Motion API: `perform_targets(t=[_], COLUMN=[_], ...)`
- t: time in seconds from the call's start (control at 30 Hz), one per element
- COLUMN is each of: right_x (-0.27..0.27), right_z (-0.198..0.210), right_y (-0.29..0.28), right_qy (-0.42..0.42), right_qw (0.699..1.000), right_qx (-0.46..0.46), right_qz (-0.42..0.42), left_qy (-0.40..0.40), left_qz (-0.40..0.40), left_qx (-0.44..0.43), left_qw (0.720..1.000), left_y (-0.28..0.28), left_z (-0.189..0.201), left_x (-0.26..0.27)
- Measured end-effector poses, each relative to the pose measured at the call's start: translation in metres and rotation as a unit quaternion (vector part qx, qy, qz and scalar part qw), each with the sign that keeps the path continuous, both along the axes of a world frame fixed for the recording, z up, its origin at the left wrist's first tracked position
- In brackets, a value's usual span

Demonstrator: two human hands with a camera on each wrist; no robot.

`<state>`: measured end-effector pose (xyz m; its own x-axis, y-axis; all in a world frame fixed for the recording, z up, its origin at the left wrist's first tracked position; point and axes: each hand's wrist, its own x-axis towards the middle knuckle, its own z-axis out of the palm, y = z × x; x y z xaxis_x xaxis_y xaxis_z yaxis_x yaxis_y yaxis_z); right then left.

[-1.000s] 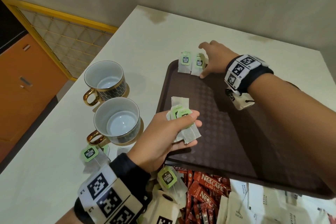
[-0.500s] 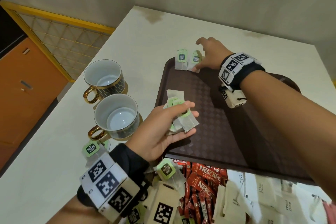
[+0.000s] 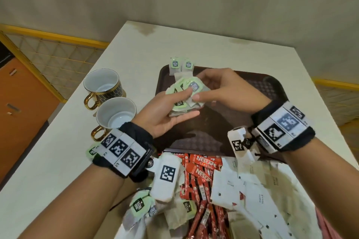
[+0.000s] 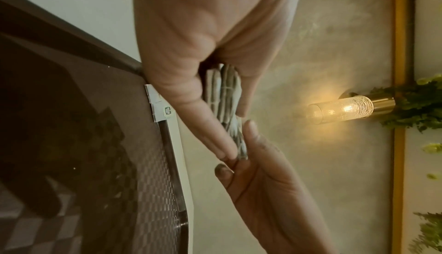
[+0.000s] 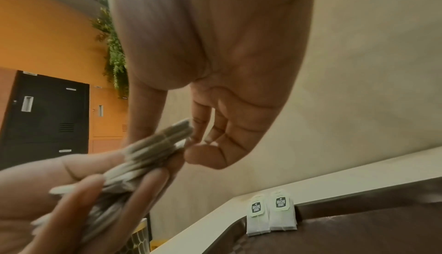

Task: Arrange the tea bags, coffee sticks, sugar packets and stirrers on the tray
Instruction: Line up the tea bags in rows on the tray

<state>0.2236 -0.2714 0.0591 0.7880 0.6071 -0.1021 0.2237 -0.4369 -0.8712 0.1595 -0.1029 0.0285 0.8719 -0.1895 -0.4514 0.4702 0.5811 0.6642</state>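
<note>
Saw 2 cups (image 3: 108, 101) at left on white table (image 3: 58, 151), close to tray's left edge but not touching it. Brown tray (image 3: 204, 137) lay mid-table, w/ bare table past its far rim. 2 placed tea bags (image 3: 180, 65) sat side by side at far-left corner of tray, tops leaning on the rim. Most of tray floor lay bare. Near edge of tray met a heap of more tea bags, red coffee sticks (image 3: 202, 169) & white sugar packets (image 3: 252, 190). Stirrers: couldn't spot any.

Left hand (image 3: 167, 114) hung above tray, palm up, fingers straight & together under a bunch of tea bags (image 3: 184, 93), thumb pressed on top. Right hand (image 3: 223, 89) came in from right side, palm down, thumb & fingertips pinching top bag of the bunch. Other right fingers curled in. Both hands up off tray, not touching it.
</note>
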Motion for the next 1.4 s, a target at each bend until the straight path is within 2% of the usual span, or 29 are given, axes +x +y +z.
perform_targets(t=[0.07, 0.2, 0.3, 0.4, 0.5, 0.8, 0.93, 1.1, 1.27, 1.4], right_x=[-0.007, -0.012, -0.018, -0.025, -0.033, -0.025, -0.006, 0.063, 0.118, 0.135], right_z=[0.0, 0.002, 0.006, 0.014, 0.016, -0.01, -0.005, -0.03, -0.066, -0.08], right_y=[-0.005, -0.015, -0.022, -0.028, -0.024, -0.007, -0.002, 0.017, 0.06, 0.086], right_qy=[0.028, -0.021, -0.031, 0.01, 0.053, 0.054, 0.064, 0.038, 0.086, 0.076], right_qw=[0.999, 0.997, 0.992, 0.982, 0.977, 0.984, 0.986, 0.96, 0.946, 0.939], right_qx=[0.038, 0.028, 0.046, 0.118, 0.161, 0.099, 0.064, 0.046, 0.021, -0.002], right_qz=[-0.017, -0.066, -0.112, -0.144, -0.127, -0.141, -0.138, -0.273, -0.311, -0.337], left_qy=[0.0, -0.017, -0.034, -0.034, -0.028, -0.041, -0.025, 0.006, 0.015, 0.009], left_qz=[-0.005, -0.023, -0.007, 0.027, 0.062, 0.065, 0.089, 0.176, 0.168, 0.161], left_qx=[-0.001, -0.017, 0.018, 0.064, 0.099, 0.125, 0.106, 0.088, 0.092, 0.08], left_qw=[1.0, 0.999, 0.999, 0.997, 0.993, 0.989, 0.99, 0.98, 0.981, 0.984], left_y=[-0.001, -0.004, -0.004, -0.004, -0.006, -0.009, -0.006, 0.0, 0.005, 0.007], left_z=[0.0, 0.003, 0.005, 0.003, 0.0, -0.003, -0.006, -0.013, -0.021, -0.021], left_x=[-0.004, -0.01, -0.012, -0.012, -0.012, -0.009, -0.004, -0.002, -0.005, -0.005])
